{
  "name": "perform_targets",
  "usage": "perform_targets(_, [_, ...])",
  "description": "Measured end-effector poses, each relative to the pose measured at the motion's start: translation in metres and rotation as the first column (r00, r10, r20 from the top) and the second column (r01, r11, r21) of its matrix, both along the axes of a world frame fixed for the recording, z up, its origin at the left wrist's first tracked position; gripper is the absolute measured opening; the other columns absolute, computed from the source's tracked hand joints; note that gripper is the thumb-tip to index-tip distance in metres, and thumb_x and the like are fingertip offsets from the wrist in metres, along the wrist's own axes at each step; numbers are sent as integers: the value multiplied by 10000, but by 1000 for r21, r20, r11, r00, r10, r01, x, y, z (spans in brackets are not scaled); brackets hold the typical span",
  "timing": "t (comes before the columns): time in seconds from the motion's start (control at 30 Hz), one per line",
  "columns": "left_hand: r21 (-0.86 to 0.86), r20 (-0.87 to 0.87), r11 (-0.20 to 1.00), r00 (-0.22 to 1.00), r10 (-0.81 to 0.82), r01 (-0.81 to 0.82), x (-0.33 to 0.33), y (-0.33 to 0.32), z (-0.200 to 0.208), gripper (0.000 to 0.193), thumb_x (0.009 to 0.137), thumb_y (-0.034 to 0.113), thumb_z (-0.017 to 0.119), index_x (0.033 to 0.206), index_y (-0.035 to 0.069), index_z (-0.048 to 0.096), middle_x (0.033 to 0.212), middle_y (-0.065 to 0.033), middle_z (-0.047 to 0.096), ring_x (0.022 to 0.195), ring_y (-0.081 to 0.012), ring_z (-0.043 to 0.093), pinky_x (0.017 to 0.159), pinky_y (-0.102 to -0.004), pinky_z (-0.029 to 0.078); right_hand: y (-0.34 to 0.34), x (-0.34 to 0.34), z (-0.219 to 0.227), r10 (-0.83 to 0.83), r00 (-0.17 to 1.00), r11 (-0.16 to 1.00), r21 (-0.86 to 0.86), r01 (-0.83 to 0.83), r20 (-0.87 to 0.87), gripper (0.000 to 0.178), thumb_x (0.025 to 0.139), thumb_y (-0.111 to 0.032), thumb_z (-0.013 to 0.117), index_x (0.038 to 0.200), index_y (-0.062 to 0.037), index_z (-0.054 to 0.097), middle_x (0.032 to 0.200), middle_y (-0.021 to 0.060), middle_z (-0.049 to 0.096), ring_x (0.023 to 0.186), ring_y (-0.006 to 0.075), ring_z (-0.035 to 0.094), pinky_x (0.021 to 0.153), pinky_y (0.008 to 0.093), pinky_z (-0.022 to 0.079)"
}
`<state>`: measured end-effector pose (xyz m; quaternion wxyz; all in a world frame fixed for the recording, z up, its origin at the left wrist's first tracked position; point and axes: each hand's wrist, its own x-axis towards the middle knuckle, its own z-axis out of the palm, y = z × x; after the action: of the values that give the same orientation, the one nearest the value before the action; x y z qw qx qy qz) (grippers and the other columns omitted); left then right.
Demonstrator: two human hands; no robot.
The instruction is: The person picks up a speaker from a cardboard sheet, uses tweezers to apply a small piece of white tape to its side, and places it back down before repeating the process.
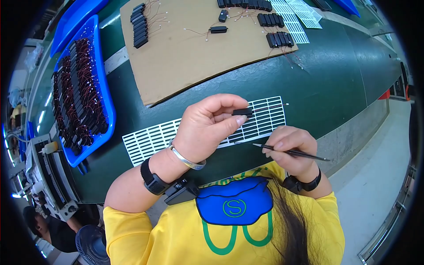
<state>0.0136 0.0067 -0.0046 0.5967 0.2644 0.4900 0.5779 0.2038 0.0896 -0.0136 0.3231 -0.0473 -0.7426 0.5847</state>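
My left hand (205, 121) pinches a small black wired block (240, 112) between thumb and fingers. Its thin wires run right to a small white connector (287, 104). Below it lies a white sheet with rows of black strips (150, 143), partly covered by my left hand. My right hand (293, 148) grips dark, pointed tweezers (304, 154), their tip aimed left, beside the sheet's lower right part. A small dark sliver (237, 142) shows near the sheet's lower edge, left of the tip.
A brown cardboard sheet (176, 66) holds several similar wired blocks (139, 26) in rows. At left, a blue tray (108, 101) is filled with more. Further striped sheets (304, 13) lie at the far right of the green table (327, 84). A fan (92, 243) stands lower left.
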Motion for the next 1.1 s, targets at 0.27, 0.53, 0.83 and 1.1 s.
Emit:
perform_targets(0.27, [-133,189,991,982,3,23,-12,3,5,199,813,-11,548,1008,-44,566,952,-147,601,871,-233,619,766,-300,525,-5,-6,5,-184,983,855,-496,151,-18,135,769,64,549,825,-10,451,792,146,563,660,141,562,592,248,479])
perform_targets(0.53, [-203,383,974,924,-16,100,-23,5,8,252,863,55,471,1055,-97,526,975,-205,587,892,-287,612,775,-316,525,-5,-15,7,-260,961,819,-504,273,99,118,779,58,534,817,-10,445,783,132,563,646,123,555,592,237,475])
perform_targets(0.83, [-204,397,973,918,-14,103,-21,5,9,299,843,2,403,1105,-117,484,1023,-218,568,951,-301,587,824,-326,503,-6,-19,3,-255,959,819,-500,281,121,112,786,43,551,825,-4,457,787,118,575,656,113,556,606,228,468])
perform_targets(1.1, [-205,380,971,924,-35,121,-21,5,9,304,834,-26,413,1120,-105,478,1043,-212,561,970,-290,580,835,-315,498,-5,-20,3,-235,959,844,-456,282,158,119,782,50,560,840,2,469,818,114,586,685,110,567,629,222,469])
